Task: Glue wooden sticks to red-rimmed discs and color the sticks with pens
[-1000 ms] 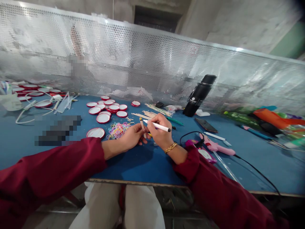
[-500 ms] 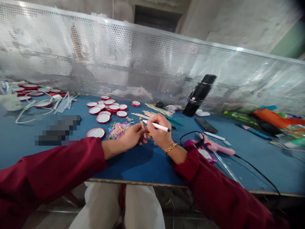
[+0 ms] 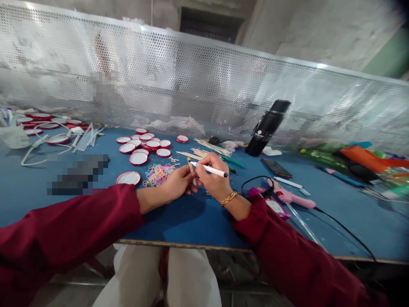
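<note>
My left hand (image 3: pixel 177 182) pinches a flat wooden stick (image 3: pixel 191 168) and holds it upright over the blue table (image 3: pixel 191 217). My right hand (image 3: pixel 214 177) grips a white marker pen (image 3: pixel 211 169), its tip touching the stick. Both wrists rest on the table near its front edge. A heap of coloured rubber bands (image 3: pixel 157 174) lies just left of my left hand. More wooden sticks (image 3: pixel 204 150) lie behind my hands.
Several red-rimmed white lids (image 3: pixel 142 147) lie at the left. A pink glue gun (image 3: pixel 287 196) with a black cord lies to the right, with a phone (image 3: pixel 276 167) and a black flask (image 3: pixel 267 127) behind it. A perforated metal screen (image 3: pixel 204 85) closes the back.
The pen in my right hand has shifted slightly against the stick. My left hand has stayed put.
</note>
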{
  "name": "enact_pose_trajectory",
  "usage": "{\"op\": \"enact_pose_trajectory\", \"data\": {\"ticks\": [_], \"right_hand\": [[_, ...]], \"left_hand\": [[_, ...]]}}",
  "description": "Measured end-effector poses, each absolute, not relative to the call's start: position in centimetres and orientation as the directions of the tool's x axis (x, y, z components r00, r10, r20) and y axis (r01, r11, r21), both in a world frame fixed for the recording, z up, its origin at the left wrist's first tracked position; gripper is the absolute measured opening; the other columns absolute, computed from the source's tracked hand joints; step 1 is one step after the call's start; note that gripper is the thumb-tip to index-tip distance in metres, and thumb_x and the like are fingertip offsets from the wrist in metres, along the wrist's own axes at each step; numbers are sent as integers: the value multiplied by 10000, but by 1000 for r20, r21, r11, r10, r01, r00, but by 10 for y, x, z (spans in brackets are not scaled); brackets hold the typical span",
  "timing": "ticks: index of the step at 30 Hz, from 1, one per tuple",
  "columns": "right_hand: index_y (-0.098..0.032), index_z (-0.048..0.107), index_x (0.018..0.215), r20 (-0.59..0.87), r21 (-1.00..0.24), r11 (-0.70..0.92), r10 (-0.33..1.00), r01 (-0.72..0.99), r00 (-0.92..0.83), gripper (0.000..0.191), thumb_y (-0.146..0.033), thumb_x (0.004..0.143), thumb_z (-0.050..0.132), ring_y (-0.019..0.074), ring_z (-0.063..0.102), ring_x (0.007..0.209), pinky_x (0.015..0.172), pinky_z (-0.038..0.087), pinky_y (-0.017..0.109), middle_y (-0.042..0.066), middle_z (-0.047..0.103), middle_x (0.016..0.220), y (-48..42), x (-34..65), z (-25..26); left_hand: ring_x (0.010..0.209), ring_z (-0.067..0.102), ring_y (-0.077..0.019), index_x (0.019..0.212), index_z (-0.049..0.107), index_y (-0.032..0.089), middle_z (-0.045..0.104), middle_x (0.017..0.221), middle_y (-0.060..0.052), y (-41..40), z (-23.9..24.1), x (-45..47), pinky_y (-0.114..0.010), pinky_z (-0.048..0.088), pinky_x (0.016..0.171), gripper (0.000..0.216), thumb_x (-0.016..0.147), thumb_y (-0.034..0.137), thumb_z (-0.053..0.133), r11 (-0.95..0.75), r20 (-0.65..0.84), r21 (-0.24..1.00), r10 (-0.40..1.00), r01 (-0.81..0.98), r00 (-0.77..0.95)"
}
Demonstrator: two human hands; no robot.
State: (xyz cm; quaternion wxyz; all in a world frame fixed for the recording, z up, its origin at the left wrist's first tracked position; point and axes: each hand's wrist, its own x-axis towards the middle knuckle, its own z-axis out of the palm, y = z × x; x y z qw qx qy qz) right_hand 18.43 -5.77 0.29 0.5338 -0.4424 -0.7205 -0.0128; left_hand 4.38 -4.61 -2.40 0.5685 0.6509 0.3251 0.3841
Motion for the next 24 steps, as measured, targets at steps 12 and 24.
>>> {"op": "enact_pose_trajectory", "data": {"ticks": [12, 24], "right_hand": [[-207, 511, 679, 805, -427, 625, 592, 654, -40, 131, -203, 786, 587, 127, 519, 602, 587, 401, 277, -27, 553, 636, -58, 184, 3], [-207, 514, 685, 800, -439, 593, 600, 675, -7, 124, -213, 786, 586, 140, 524, 635, 604, 409, 287, -15, 554, 656, -54, 187, 0]], "left_hand": [[547, 601, -69, 925, 530, 159, 627, 797, -16, -45, -26, 44, -149, 425, 443, 178, 926, 328, 473, -147, 142, 989, 855, -31, 498], [544, 595, -66, 916, 514, 156, 656, 838, -40, -45, -25, 44, -145, 414, 440, 175, 927, 327, 479, -118, 116, 993, 861, -28, 495]]}}
